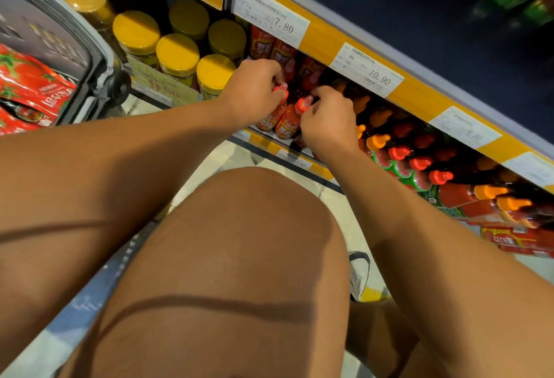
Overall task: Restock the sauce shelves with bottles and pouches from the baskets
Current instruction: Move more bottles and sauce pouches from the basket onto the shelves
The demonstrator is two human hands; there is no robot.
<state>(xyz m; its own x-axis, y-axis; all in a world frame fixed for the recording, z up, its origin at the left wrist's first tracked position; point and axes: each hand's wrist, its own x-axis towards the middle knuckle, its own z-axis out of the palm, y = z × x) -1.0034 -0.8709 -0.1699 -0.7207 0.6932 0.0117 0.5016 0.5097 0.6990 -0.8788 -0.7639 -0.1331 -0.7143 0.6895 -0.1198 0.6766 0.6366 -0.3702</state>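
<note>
At frame centre, the left hand (254,92) pinches the cap of one red ketchup bottle (271,118) on the shelf; the right hand (326,121) pinches a second red ketchup bottle (289,122) beside it. At left, the grey plastic basket (99,56) holds red tomato-sauce pouches (27,83).

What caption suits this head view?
Left hand and right hand each grip a red-capped sauce bottle at the shelf.
</note>
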